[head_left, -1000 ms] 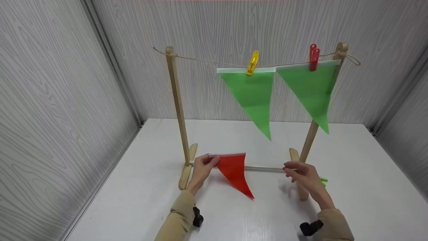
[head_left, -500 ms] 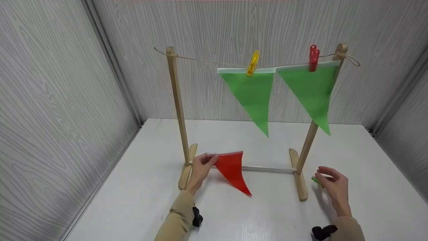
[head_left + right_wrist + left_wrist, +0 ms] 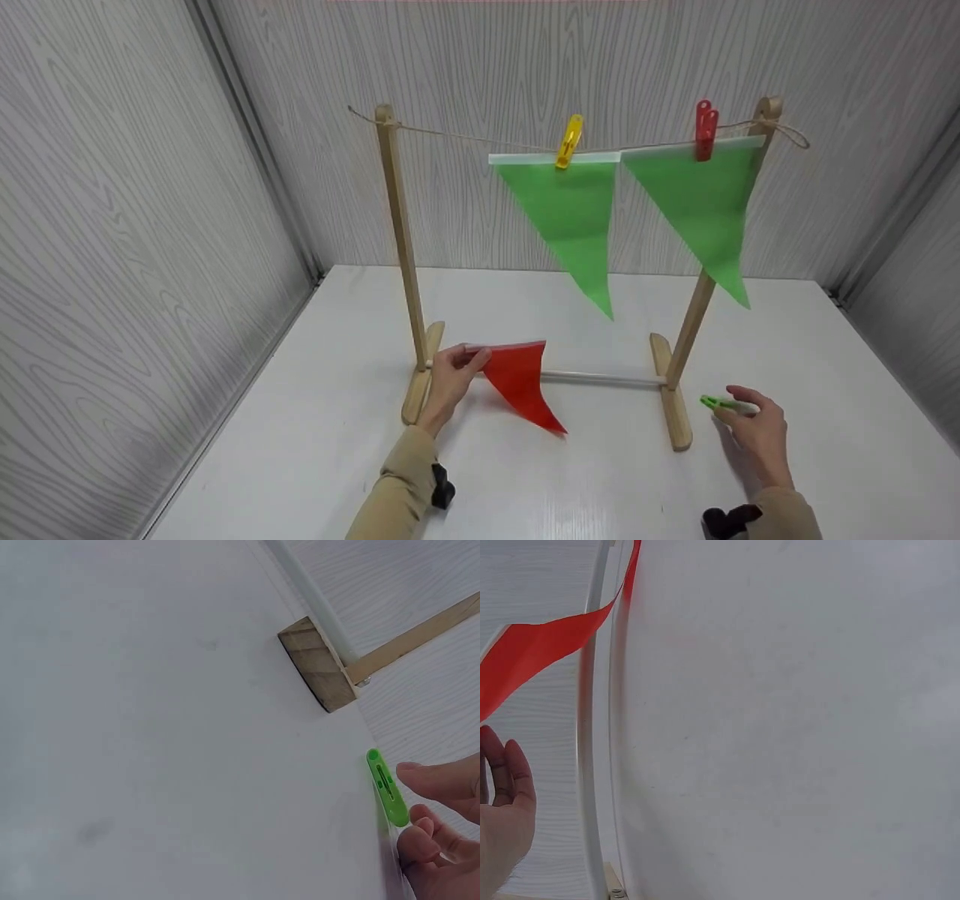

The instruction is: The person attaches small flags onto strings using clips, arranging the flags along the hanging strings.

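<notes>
In the head view my left hand point(image 3: 451, 379) pinches the upper left corner of a red triangular pennant point(image 3: 517, 379), which hangs with its tip bending to the right. The left wrist view shows this pennant point(image 3: 544, 652) above my fingers. My right hand point(image 3: 761, 431) is beside a green clothespin point(image 3: 712, 403), right of the stand's right foot. Its thumb and forefinger are parted around the clothespin's near end. From the right wrist, the clothespin point(image 3: 387, 787) looks close to the fingertips; no firm pinch shows.
Two green pennants point(image 3: 570, 217) hang from a string between wooden posts point(image 3: 397, 217), held by a yellow clothespin point(image 3: 568, 142) and a red clothespin point(image 3: 705, 131). A white bar point(image 3: 600, 377) joins the feet low down. Panelled walls point(image 3: 465, 60) enclose the white table.
My right hand has moved right from the stand's right foot to the green clothespin, and its fingers have spread. My left hand has stayed nearly still with the red pennant.
</notes>
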Motion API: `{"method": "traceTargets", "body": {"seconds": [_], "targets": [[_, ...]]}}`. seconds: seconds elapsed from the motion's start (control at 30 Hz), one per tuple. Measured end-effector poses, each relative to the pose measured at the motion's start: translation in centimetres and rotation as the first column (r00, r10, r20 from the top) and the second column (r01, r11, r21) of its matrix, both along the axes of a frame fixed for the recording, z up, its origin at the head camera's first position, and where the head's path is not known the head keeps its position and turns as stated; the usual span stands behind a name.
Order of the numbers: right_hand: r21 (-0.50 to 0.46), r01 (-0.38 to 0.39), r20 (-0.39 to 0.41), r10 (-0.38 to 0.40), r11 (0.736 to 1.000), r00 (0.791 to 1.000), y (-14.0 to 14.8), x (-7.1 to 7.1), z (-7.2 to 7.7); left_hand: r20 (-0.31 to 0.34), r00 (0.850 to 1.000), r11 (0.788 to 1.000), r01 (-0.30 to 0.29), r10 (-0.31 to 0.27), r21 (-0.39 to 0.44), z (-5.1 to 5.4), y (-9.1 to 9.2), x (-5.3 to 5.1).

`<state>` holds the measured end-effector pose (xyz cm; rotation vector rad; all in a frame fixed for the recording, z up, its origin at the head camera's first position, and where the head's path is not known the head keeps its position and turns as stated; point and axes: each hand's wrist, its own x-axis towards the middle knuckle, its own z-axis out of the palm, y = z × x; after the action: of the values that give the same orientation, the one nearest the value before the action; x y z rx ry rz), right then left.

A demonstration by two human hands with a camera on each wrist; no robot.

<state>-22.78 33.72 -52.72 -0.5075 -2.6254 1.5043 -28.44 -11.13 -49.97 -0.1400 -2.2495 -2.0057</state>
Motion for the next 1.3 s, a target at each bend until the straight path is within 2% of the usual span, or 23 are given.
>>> {"method": "traceTargets", "body": {"seconds": [0.27, 0.5, 0.57, 0.8, 0.9, 1.13, 1.3], "targets": [[0.058, -0.032, 0.038, 0.03, 0.998, 0.999, 0.5, -0.4, -0.3, -0.002, 1.0, 1.0, 0.008, -0.008, -0.005, -0.1, 0.1, 0.0], [0.144, -0.061, 0.027, 0.058, 0.988, 0.998, 0.9, -0.8, -0.5, -0.002, 1.0, 1.0, -0.021, 0.021, -0.007, -0.1, 0.4, -0.3], [0.144, -0.06, 0.037, 0.055, 0.988, 0.998, 0.9, -0.9, -0.5, 0.001, 1.0, 1.0, -0.018, 0.018, -0.007, 0.2, 0.4, -0.1], [0.123, -0.043, 0.048, 0.037, 0.992, 0.998, 0.9, -1.0, -0.5, -0.014, 1.0, 1.0, -0.001, 0.001, -0.009, 2.9, 0.7, 2.0], [0.124, -0.041, 0.037, 0.036, 0.991, 0.999, 0.9, -1.0, -0.6, -0.017, 1.0, 1.0, -0.007, 0.007, -0.014, 3.0, 0.7, 2.1], [0.117, -0.046, 0.024, 0.044, 0.992, 0.999, 0.8, -0.8, -0.7, -0.01, 1.0, 1.0, -0.007, 0.007, -0.024, -0.2, 0.1, -0.1], [0.125, -0.063, -0.005, 0.064, 0.99, 0.998, 0.6, -0.5, -0.7, -0.01, 1.0, 1.0, -0.004, 0.004, -0.01, -0.3, -0.1, 0.0]]}}
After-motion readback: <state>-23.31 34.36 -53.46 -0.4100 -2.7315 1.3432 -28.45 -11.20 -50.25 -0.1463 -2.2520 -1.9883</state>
